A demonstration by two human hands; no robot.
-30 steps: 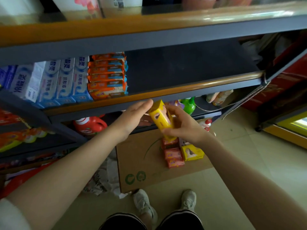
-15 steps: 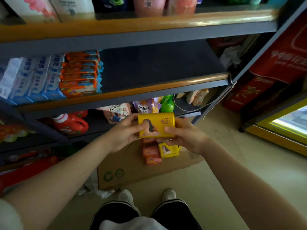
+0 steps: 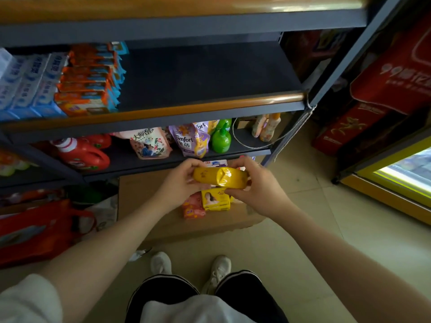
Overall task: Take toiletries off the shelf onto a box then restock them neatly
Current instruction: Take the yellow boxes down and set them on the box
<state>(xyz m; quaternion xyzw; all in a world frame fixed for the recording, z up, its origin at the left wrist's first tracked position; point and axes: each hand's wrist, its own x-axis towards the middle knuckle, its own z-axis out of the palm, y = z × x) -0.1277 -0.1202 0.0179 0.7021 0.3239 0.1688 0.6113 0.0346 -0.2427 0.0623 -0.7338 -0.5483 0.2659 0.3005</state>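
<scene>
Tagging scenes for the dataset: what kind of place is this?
Most likely a small shop aisle: a metal shelf stocked with stacked toothpaste boxes, detergent jugs and softener pouches, with a lit cooler alongside.

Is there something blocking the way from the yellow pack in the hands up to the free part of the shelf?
Nothing visible does. The yellow pack faces open air below the bare shelf.

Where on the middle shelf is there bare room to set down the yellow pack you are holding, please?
The middle shelf is bare from the orange box stack rightward to the right upright post. Its left end is crowded with orange and blue-white boxes. Both hands, left hand and right hand, hold the yellow pack.
</scene>
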